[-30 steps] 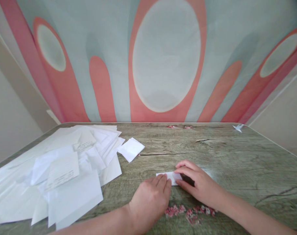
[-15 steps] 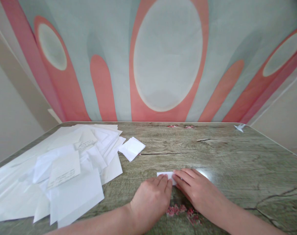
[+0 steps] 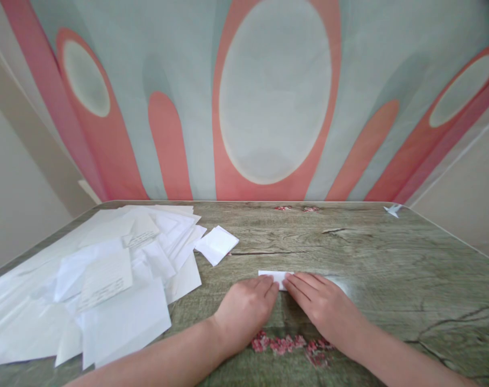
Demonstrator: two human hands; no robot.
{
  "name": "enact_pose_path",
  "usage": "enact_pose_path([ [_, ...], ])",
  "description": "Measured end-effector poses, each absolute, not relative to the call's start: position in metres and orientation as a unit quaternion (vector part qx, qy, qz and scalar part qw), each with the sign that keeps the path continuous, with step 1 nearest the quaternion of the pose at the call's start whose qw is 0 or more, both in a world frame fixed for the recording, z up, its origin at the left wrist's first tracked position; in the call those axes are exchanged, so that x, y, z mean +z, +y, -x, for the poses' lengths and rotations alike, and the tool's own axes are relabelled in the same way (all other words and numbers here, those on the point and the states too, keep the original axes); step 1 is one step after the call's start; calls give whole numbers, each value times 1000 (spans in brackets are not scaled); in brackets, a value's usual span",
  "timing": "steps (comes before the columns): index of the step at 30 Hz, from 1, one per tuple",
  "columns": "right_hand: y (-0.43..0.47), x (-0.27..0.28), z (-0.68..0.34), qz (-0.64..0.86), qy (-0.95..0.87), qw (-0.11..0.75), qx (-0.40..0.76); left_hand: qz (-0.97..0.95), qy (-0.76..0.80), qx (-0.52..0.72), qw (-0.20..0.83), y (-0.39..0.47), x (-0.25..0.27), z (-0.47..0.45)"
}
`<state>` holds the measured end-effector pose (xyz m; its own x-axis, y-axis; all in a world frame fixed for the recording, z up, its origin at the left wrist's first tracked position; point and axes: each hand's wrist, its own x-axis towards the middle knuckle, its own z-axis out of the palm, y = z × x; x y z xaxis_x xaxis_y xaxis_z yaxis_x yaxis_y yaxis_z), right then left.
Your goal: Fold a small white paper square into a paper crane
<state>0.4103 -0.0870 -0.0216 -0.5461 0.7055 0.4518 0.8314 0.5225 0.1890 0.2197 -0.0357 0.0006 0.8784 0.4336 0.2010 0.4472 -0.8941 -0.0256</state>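
A small white folded paper (image 3: pixel 279 276) lies on the tabletop between my two hands, its long back edge showing. My left hand (image 3: pixel 250 303) is closed, its fingertips pinched on the left part of the paper. From the other side, my right hand (image 3: pixel 319 295) presses its fingers together onto the right part. The thumbs and the lower edge of the paper are mostly covered by my hands.
A large spread of white paper sheets (image 3: pixel 127 317), some with printed lines, covers the left side of the wood-grain table (image 3: pixel 389 279). Small square papers (image 3: pixel 217 245) lie just beyond my left hand. A folded paper bird (image 3: pixel 393 210) sits at the far right corner.
Both hands have slid a little forward with the folded paper. More of the table's pink flower pattern shows below them.
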Motion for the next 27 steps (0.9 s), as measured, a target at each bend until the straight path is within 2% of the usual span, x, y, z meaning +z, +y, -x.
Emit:
enact_pose_path([
  [6,-83,-27,-415,469,-850,154,-184,968,-239,-78,6,-33,7,-218],
  [27,-85,-26,-415,471,-847,164,-185,967,-242,-72,26,-33,5,-219],
])
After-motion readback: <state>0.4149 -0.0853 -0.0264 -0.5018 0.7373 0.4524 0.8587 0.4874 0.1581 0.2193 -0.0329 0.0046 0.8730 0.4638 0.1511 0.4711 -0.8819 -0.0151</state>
